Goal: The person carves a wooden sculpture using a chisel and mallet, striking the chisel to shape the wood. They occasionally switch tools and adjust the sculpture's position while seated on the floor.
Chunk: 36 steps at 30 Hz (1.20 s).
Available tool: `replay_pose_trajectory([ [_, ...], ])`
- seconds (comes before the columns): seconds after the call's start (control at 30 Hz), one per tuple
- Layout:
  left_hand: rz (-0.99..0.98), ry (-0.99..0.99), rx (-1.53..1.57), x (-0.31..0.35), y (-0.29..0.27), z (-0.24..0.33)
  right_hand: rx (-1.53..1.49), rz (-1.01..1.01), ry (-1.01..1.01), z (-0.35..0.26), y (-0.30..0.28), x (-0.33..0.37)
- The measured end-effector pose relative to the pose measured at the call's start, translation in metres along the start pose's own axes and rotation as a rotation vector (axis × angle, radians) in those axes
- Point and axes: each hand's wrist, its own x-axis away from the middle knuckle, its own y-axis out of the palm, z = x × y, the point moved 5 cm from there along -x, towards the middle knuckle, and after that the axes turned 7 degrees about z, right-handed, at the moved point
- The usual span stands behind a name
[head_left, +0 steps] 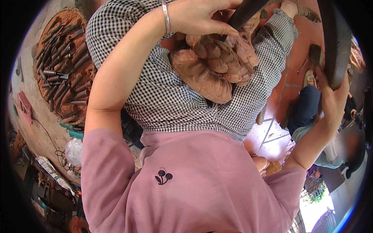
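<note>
A reddish-brown wood carving (pixel 211 73) with rounded, leaf-like and ribbed shapes rests across my lap on checkered trousers. My left hand (pixel 194 17), wearing a silver bangle, is closed around a dark-handled chisel (pixel 245 15). The chisel slants down to the carving's upper part, its tip close to or touching the wood; part of the grip runs off the top edge. Raised at the far right, my right hand (pixel 332 95) is wrapped around the lower end of a long, dark wooden mallet (pixel 337 46), held apart from the chisel.
To my left, a round tray (pixel 79 17) of sawdust bears many loose chisels (pixel 64 66). A pink plastic basket (pixel 25 106), a cable and a clear plastic bag (pixel 74 151) lie nearby. Another person (pixel 307 108) sits to my right on the tiled floor (pixel 285 81), near a dark tool (pixel 315 54).
</note>
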Motion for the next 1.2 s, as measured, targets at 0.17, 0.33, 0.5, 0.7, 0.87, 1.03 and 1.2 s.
replay_pose_trajectory([
  [0.17, -0.023, 0.046, -0.045, -0.003, 0.000, -0.002, 0.038, -0.006, -0.262, -0.028, 0.009, 0.001],
  [0.33, -0.021, 0.043, -0.059, -0.001, 0.000, 0.006, 0.121, 0.052, -0.260, -0.026, 0.009, 0.005],
  [0.5, -0.049, 0.045, -0.090, -0.002, 0.003, 0.006, 0.010, 0.032, -0.033, -0.004, 0.007, 0.009],
  [0.7, -0.087, 0.045, -0.115, -0.002, 0.003, 0.009, 0.068, 0.105, -0.327, -0.032, 0.006, 0.012],
  [0.87, -0.044, 0.164, -0.145, -0.002, 0.007, 0.014, 0.292, 0.112, -0.317, -0.043, 0.010, 0.022],
  [1.03, -0.065, 0.155, -0.237, -0.006, 0.011, 0.016, 0.159, 0.115, -0.294, -0.031, 0.012, 0.027],
  [1.2, 0.085, 0.367, -0.446, 0.008, 0.019, 0.018, 0.142, 0.000, -0.327, -0.023, 0.014, 0.024],
])
